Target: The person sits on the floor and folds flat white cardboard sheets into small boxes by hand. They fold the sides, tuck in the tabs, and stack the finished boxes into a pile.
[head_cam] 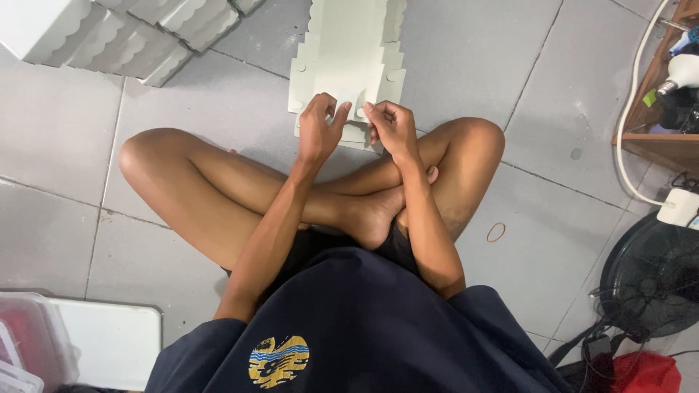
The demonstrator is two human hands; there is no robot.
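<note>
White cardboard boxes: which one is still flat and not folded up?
The flat white cardboard box blank under both hands; the folded white scalloped boxes at upper left are already assembled and stacked.

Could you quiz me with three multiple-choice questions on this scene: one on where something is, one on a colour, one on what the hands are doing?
1. Where does the rubber band lie?
A on the floor tiles
B on the shelf
C on a wrist
2. What colour is the flat cardboard sheet?
A red
B pale cream
C black
3. How are the left hand and right hand placed?
A on the knees
B both pinching the sheet's near edge
C behind the back

A: it lies on bare tile. B: the card is pale. C is wrong for 3; B: fingers grip the edge.
</note>
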